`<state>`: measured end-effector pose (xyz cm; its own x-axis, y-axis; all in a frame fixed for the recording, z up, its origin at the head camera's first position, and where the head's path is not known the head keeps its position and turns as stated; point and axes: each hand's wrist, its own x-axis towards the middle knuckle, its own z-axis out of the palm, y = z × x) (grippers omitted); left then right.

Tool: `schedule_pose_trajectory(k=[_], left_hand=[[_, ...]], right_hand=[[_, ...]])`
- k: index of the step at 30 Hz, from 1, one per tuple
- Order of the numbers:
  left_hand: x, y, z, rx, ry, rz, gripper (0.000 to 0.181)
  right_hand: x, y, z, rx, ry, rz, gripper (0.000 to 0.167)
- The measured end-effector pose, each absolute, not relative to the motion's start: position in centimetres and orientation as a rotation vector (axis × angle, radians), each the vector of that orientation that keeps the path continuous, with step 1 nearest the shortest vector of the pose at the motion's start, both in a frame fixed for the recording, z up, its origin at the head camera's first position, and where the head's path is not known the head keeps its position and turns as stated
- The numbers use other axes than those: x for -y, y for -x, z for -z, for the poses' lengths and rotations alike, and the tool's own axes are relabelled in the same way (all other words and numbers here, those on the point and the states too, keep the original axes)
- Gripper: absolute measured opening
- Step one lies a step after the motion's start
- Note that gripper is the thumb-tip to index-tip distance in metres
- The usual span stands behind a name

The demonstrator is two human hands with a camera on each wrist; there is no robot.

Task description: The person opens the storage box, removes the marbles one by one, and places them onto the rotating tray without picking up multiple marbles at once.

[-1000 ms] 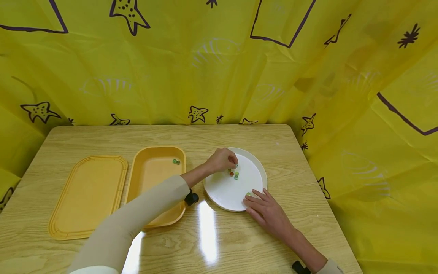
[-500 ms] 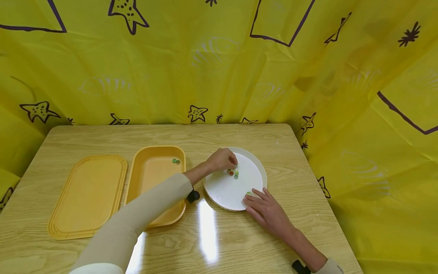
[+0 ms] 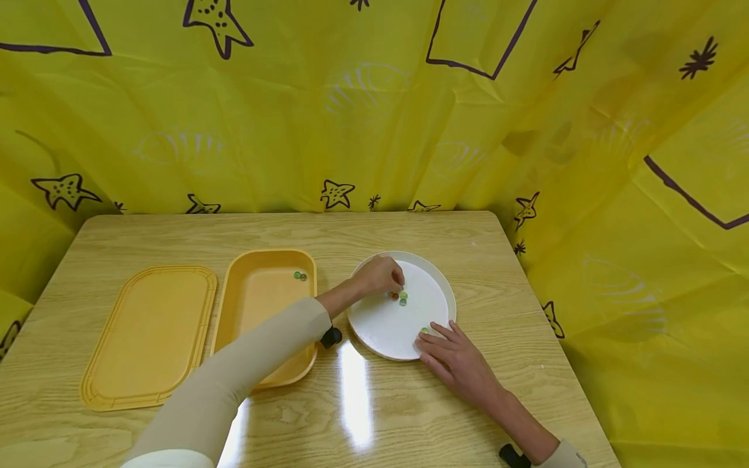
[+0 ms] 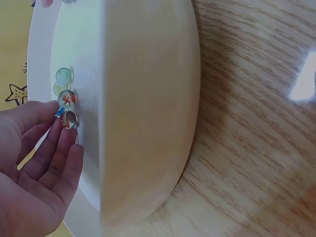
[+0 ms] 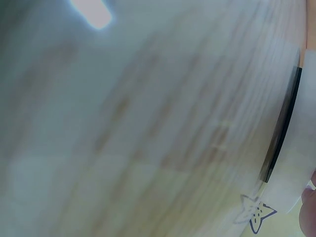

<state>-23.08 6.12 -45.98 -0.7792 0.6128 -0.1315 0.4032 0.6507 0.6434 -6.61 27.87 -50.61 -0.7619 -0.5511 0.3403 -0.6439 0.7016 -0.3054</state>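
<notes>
A white round tray with a raised rim lies on the table. My left hand reaches over it from the left, its thumb and fingers pinching a marble with blue in it. Close to those fingertips lie a red-patterned marble, a clear brownish marble and a green marble. My right hand rests at the tray's near right rim, fingers extended. Beside its fingertips is a yellow-green marble. The right wrist view shows mostly table, with only a bit of hand at its edge.
Left of the tray stands a yellow-orange box with two green marbles in its far right corner. Its flat lid lies farther left. My left forearm crosses over the box. A yellow curtain hangs behind the wooden table.
My left hand has shifted very slightly toward the near left, over the cluster of marbles. My right hand stays at the tray's rim.
</notes>
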Motion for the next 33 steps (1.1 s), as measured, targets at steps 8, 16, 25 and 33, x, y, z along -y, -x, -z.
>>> schedule_pose_trajectory(k=[8,16,25,33], left_hand=[[-6.2,22.8,45.8,-2.520,-0.774,-0.847,0.006],[-6.2,22.7,45.6,-2.519,-0.774,-0.843,0.006],[-5.8,23.0,45.4,-2.535,-0.795,-0.837,0.006],[-4.8,22.9,44.3,-2.516,-0.840,-0.895,0.013]], right_hand=[[-27.8,6.6,50.6,2.688,-0.960,-0.604,0.030],[-27.8,6.6,50.6,2.691,-0.957,-0.601,0.030],[-27.7,6.6,50.6,2.691,-0.953,-0.597,0.030],[-27.8,6.5,50.4,2.715,-0.938,-0.600,0.030]])
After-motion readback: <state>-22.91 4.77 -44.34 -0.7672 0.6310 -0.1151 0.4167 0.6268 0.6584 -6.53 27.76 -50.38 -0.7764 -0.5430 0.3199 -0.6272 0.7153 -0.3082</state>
